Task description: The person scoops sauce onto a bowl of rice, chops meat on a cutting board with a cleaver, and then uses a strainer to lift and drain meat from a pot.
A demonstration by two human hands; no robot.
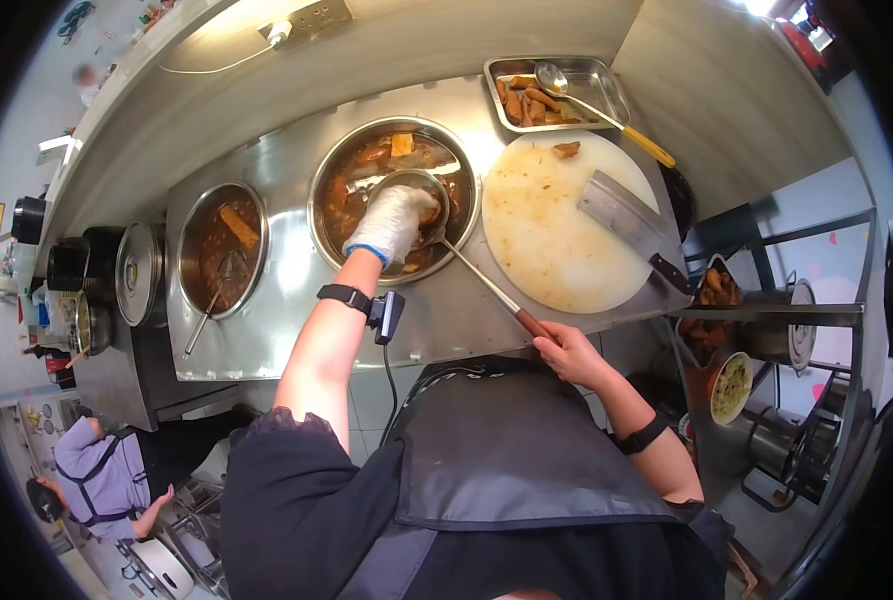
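Note:
My left hand (391, 222), in a clear plastic glove with a blue band, reaches into the bowl of a long-handled ladle (479, 278). Its fingers curl down beside a brown bit of food; what they grip is mostly hidden. My right hand (571, 354) is closed around the ladle's wooden handle end. The ladle's bowl rests over a round metal pot (319, 190) of brown broth, where a yellowish tofu-like piece (402, 144) floats.
Right of the pot, a cleaver (622, 212) lies on a round white cutting board (532, 235). Behind stands a metal tray (607, 90) of browned food with a yellow-handled spoon (607, 116). A second broth pot (189, 250) sits left. Another person (102, 475) is at lower left.

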